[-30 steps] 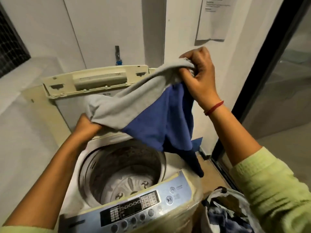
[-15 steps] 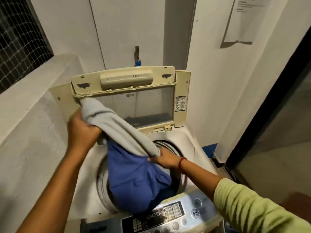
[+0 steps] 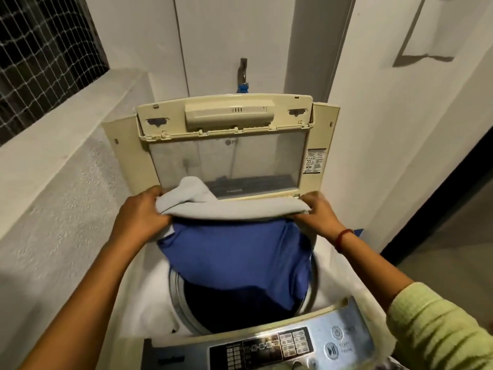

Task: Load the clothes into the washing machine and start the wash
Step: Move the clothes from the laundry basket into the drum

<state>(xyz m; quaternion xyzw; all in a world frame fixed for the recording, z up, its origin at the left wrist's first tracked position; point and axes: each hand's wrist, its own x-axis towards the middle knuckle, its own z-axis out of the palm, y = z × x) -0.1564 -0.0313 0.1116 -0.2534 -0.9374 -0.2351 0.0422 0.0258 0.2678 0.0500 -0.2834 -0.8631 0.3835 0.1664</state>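
While both hands grip grey-blue garment [image 3: 234, 252] over open washer [image 3: 346, 265], white walls [image 3: 394, 129], meshed window [image 3: 45, 57] left.

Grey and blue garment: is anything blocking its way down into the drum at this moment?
Nothing visible does. The lid stands upright behind the opening, and the grey and blue garment held by the left hand and right hand already hangs into the drum. The drum's bottom is hidden.

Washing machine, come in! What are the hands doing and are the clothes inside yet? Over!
Left hand and right hand both gripping grey-and-blue garment. Garment stretched over drum, lower part hanging in. Lid up, nothing blocking.
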